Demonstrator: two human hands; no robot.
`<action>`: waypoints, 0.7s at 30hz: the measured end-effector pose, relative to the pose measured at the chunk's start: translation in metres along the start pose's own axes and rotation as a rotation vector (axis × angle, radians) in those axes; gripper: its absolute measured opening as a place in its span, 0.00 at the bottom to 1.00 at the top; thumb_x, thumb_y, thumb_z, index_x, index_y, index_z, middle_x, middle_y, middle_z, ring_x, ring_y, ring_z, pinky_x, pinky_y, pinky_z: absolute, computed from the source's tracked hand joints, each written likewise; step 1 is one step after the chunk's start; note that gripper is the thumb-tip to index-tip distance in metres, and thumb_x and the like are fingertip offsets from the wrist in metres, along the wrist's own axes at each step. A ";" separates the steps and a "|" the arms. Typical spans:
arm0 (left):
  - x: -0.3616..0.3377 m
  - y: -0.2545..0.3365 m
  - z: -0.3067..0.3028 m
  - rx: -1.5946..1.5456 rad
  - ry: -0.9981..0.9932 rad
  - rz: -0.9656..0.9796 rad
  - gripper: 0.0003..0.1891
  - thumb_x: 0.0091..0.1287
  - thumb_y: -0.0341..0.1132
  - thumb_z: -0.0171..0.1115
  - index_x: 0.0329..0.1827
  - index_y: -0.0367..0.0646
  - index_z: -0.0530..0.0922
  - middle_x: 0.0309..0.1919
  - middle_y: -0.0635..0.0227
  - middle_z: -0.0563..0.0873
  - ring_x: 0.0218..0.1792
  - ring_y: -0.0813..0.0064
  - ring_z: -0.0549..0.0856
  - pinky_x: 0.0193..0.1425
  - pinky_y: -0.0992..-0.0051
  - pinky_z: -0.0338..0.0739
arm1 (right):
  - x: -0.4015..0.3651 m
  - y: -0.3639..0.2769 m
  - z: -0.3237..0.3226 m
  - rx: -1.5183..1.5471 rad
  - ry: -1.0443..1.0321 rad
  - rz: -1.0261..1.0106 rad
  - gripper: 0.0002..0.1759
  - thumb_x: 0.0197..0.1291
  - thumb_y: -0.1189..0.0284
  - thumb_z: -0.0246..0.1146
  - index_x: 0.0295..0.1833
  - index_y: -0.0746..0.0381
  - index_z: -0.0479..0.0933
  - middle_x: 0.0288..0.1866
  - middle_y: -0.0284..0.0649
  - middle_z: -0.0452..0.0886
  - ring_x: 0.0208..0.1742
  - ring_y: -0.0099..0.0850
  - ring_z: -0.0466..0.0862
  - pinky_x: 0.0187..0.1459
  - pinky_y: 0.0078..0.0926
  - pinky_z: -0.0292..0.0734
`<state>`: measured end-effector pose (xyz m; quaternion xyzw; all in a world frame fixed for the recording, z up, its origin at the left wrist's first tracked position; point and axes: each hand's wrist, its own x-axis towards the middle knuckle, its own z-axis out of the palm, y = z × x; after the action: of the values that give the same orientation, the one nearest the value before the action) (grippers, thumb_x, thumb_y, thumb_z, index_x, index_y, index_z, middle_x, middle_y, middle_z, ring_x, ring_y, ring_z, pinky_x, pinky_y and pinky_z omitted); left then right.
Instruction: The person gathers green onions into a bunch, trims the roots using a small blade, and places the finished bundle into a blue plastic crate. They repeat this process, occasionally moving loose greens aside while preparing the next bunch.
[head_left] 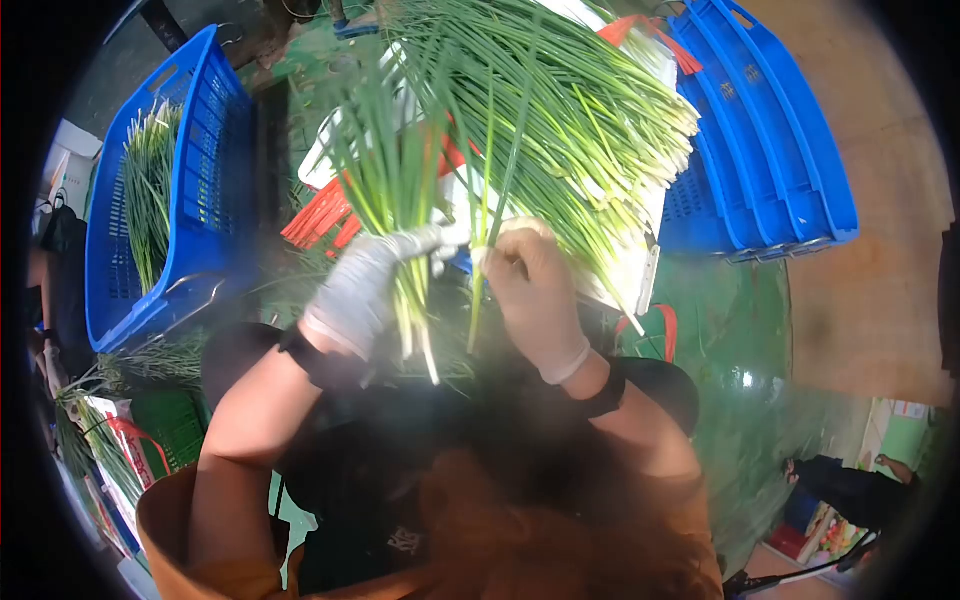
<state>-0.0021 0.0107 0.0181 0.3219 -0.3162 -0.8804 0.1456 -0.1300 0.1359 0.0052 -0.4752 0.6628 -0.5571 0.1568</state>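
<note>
My left hand (372, 278), in a pale glove, is closed round a bunch of green onions (412, 300) whose white ends point down toward me. My right hand (530, 285), also gloved, pinches a thin green onion stalk (477, 295) just right of the bunch. Beyond both hands a large pile of green onions (590, 130) lies on a white surface (640, 270), roots toward the right. Red ties (322, 212) lie to the left of the bunch, and more red strips cross behind it.
At the left stands a blue crate (180, 255) holding green onions. Nested blue crates (780, 130) stand at the upper right. A white board with green onions and a green basket (172, 420) are at the lower left. Another person (850, 490) is at the lower right.
</note>
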 end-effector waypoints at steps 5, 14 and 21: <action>-0.012 0.004 0.005 0.208 -0.143 -0.070 0.16 0.61 0.24 0.63 0.52 0.36 0.76 0.41 0.65 0.84 0.39 0.74 0.84 0.45 0.75 0.80 | -0.008 0.005 0.007 -0.059 0.073 -0.030 0.07 0.55 0.79 0.63 0.31 0.64 0.70 0.34 0.41 0.70 0.35 0.37 0.72 0.39 0.33 0.68; -0.012 0.006 0.014 0.200 -0.027 0.010 0.13 0.64 0.30 0.63 0.51 0.39 0.78 0.37 0.69 0.83 0.41 0.77 0.82 0.44 0.80 0.77 | -0.011 -0.007 0.001 0.075 0.066 -0.002 0.06 0.54 0.83 0.58 0.33 0.64 0.67 0.33 0.42 0.67 0.34 0.37 0.69 0.39 0.32 0.66; 0.005 0.072 -0.027 -0.172 0.255 0.412 0.20 0.68 0.32 0.58 0.61 0.35 0.73 0.49 0.59 0.83 0.45 0.67 0.84 0.58 0.68 0.78 | 0.005 -0.037 -0.058 -0.033 -1.232 0.181 0.04 0.55 0.68 0.62 0.32 0.54 0.78 0.31 0.36 0.75 0.35 0.33 0.78 0.41 0.29 0.73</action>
<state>0.0155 -0.0586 0.0466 0.3456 -0.2783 -0.8081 0.3874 -0.1583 0.1693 0.0588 -0.6535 0.4968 -0.1547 0.5497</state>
